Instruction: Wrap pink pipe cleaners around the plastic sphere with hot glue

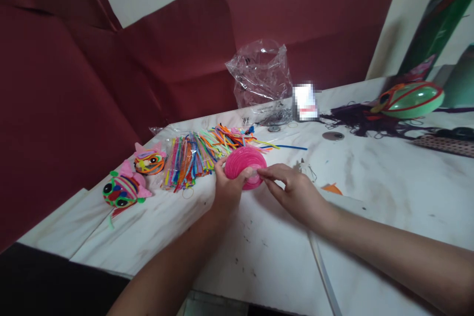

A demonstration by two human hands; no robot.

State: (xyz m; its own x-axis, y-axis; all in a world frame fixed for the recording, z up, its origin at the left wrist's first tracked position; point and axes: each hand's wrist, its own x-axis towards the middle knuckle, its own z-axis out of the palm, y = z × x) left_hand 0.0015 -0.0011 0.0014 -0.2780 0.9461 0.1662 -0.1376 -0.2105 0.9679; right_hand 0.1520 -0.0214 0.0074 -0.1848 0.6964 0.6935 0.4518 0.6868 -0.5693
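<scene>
- Pink ridged ball [242,158], seen from the head camera, is held at the centre of the view over a marbled white table [392,197], just beside a bundle of multicoloured pipe cleaners [190,163].
- Dark marks are printed on a clear plastic bag [259,74] behind, too small to be read; a white item [305,101] is blurred out.
- Its bright pink surface is ringed by fine, close-set lines, with a paler patch near the fingertips.
- Its side is clasped by the left hand [229,185]; its face is met by the right hand [296,197], though whether anything is pinched there cannot be told.
</scene>
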